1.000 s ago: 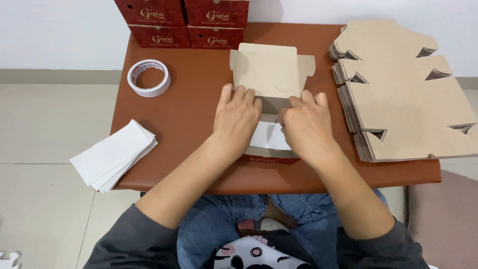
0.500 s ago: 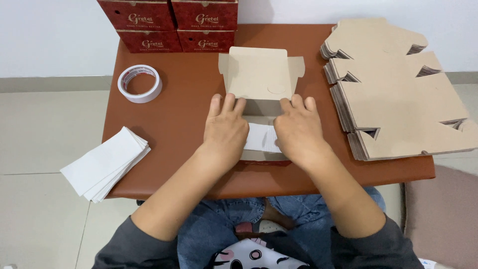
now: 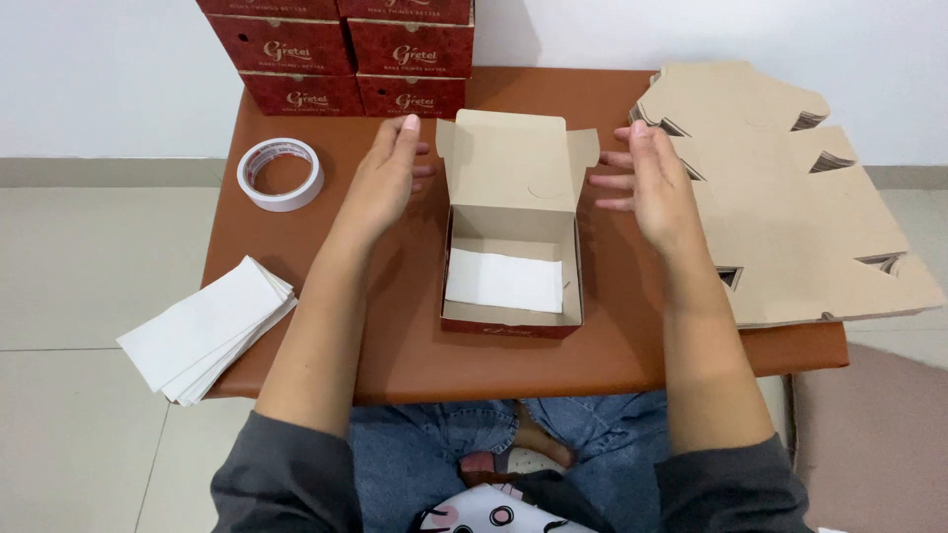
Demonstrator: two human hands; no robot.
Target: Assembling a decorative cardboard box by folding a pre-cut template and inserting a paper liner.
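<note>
Hands, left [image 3: 380, 188] and right [image 3: 657, 188], spread empty at nine and three of the open carton [image 3: 512, 237]; red boxes [image 3: 355, 49] stacked at twelve.

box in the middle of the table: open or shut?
Open. The box's lid stands up at the back, and a white paper sheet lies visible inside. The left hand and right hand hover either side, not touching.

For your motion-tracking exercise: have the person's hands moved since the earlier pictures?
Yes. Judged against the open box, the left hand and right hand have lifted off it and spread apart to either side of its lid.
</note>
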